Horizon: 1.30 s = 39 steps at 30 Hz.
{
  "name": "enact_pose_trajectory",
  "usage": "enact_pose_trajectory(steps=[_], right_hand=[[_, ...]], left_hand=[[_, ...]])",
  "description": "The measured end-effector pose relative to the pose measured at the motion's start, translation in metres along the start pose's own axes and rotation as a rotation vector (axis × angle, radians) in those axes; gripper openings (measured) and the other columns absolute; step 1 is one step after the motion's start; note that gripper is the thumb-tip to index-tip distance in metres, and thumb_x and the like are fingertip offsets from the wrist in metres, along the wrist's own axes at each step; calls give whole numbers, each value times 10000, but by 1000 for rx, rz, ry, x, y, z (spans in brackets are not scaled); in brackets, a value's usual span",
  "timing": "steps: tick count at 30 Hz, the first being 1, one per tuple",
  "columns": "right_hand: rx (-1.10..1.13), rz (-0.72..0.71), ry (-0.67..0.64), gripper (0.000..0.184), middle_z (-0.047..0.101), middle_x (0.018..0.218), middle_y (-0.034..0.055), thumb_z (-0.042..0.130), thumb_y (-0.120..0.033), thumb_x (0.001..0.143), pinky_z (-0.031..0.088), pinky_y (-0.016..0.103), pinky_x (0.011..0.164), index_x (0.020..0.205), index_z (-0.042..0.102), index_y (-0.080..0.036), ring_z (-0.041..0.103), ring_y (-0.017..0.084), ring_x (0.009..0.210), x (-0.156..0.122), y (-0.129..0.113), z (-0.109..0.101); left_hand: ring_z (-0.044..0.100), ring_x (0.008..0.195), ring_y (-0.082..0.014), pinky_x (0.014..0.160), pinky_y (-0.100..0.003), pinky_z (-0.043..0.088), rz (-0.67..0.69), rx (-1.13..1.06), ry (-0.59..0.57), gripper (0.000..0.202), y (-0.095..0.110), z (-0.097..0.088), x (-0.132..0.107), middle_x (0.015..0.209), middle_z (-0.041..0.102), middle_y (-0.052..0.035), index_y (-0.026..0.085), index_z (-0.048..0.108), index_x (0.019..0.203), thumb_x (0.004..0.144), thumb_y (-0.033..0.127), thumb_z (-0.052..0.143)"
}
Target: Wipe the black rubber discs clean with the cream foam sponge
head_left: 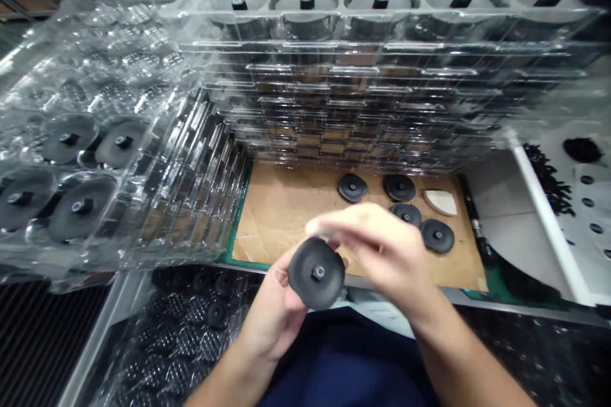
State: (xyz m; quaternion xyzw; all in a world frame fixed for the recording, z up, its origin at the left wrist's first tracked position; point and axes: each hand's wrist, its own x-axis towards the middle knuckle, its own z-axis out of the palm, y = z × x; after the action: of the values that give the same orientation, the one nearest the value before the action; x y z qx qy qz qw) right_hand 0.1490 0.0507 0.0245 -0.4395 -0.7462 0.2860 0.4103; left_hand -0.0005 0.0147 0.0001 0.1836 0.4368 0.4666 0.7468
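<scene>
My left hand (279, 315) grips a black plastic disc (310, 283) with rounded corners and a short hollow stem at its middle, stem side up. Close over the disc's upper rim is my right hand (382, 248), its fingers drawn together and slightly blurred. What its fingertips pinch, if anything, is hidden from me. Beyond my hands, similar discs lie on brown cardboard (277, 203): one black disc (352, 187) apart at the left, and several grouped on the right. A pale, wedge-shaped pad (440, 202) rests beside that group.
A tall stack of clear trays (334, 82) with discs in its top layer rises at the back. More clear trays (143, 203) stand left, and another tray (186, 324) sits low in front. A white box edge (548, 216) and small black parts (548, 178) are at right.
</scene>
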Motion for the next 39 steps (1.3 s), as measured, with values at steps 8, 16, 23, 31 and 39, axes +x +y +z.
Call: enact_pose_trajectory(steps=[8, 16, 23, 31, 39], right_hand=[[-62, 402, -95, 173, 735, 788, 28, 566, -260, 845, 513, 273, 631, 874, 725, -199, 659, 166, 682, -68, 65, 34], [-65, 169, 235, 230, 712, 956, 61, 513, -194, 886, 503, 269, 647, 1070, 649, -174, 638, 153, 760, -9, -23, 9], [82, 507, -111, 227, 741, 928, 28, 519, -288, 878, 523, 248, 590, 984, 707, -215, 672, 158, 706, -47, 0, 4], [-28, 518, 207, 226, 707, 1076, 31, 555, -304, 864, 555, 275, 661, 1049, 675, -251, 674, 213, 915, -53, -6, -21], [100, 264, -46, 264, 731, 934, 40, 473, -159, 866, 548, 277, 689, 1057, 655, -178, 677, 168, 793, -25, -37, 2]], left_hand=[[647, 985, -222, 849, -275, 505, 13, -159, 64, 651, 0, -10, -1, 1108, 692, -55, 266, 669, 1092, 481, 388, 858], [635, 1011, -223, 850, -265, 508, 79, -97, 57, 688, -5, 2, 0, 1087, 701, -50, 254, 658, 1096, 453, 384, 869], [651, 990, -201, 846, -252, 506, 210, -48, 244, 673, -6, -9, -3, 1068, 720, -9, 286, 681, 1018, 388, 189, 897], [624, 1058, -225, 888, -275, 487, 182, -16, 170, 695, -7, 4, -7, 1122, 701, -24, 290, 658, 1065, 411, 266, 894], [632, 1012, -219, 815, -262, 518, 236, 77, 239, 653, -7, -1, -10, 1068, 701, -4, 276, 647, 997, 401, 138, 877]])
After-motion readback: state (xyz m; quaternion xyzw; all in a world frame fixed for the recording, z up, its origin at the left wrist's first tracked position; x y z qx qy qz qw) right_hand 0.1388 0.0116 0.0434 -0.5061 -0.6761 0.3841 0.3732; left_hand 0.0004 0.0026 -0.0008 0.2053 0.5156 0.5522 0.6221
